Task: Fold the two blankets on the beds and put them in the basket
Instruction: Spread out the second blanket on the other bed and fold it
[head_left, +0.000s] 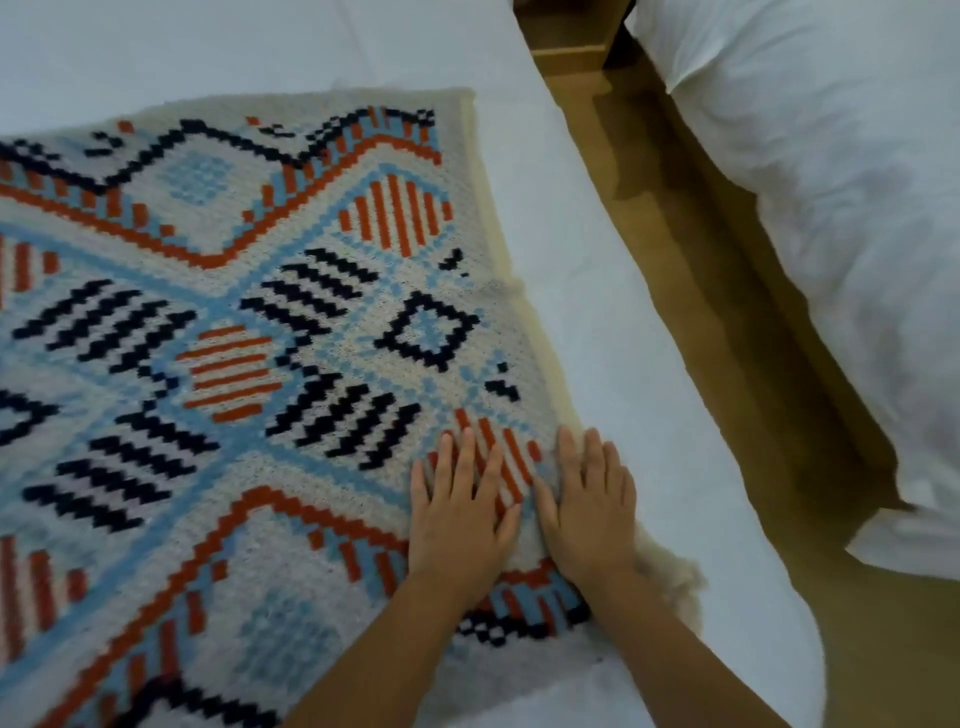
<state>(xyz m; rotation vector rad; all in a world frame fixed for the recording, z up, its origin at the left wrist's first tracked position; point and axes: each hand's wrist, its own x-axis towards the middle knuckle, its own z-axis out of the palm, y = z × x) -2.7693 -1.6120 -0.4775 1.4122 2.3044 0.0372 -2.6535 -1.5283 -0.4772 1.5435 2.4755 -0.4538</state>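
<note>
**Both palms flat on the patterned blanket**

The near bed fills most of what I can see, white-sheeted, and everything else sits in relation to it. Across a strip of brown floor to its right stands a second bed, also white; no second blanket and no basket show from here.

On the near bed lies the knitted blanket, cream with orange, pale blue and navy blocks. It spreads over the bed's left and middle, its right border running just inside the bed's right side. It looks at least doubled along that border, a fluffy cream underside peeping out near the lower corner, though I cannot count the layers.

I judge it soft, limp and fairly thick: light enough to lift with two hands, but prone to sag and slide out of line, with nothing stiff to hold a crease. The best grip seems to be the two corners of the right border, pinching all layers together.

The left hand and right hand lie side by side on the blanket near that border, toward the bed's near end. Fingers are spread and flat, gripping nothing; the cloth is under the palms, not between the fingers. The right hand's outer fingers reach the very edge.
</note>
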